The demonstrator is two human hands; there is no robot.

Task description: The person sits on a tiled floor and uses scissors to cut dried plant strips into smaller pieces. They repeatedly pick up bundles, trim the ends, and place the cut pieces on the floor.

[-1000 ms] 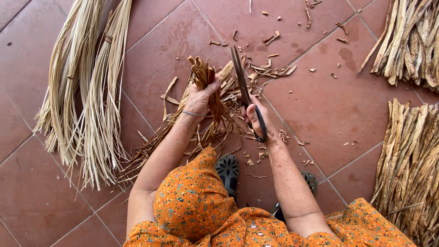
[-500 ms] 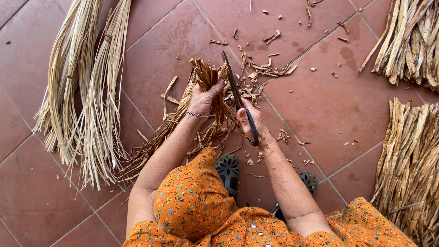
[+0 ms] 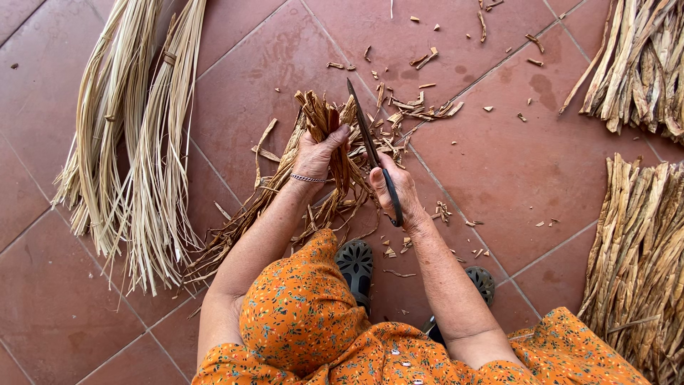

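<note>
Two grips closed | left hand (image 3: 317, 151) clasps brown strips (image 3: 324, 121) | right hand (image 3: 395, 189) holds knife (image 3: 365, 135) alongside

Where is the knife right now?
In the head view, the knife is centre frame, gripped by the right hand, its blade angled up beside the brown fibre bundle that the left hand holds.
</note>
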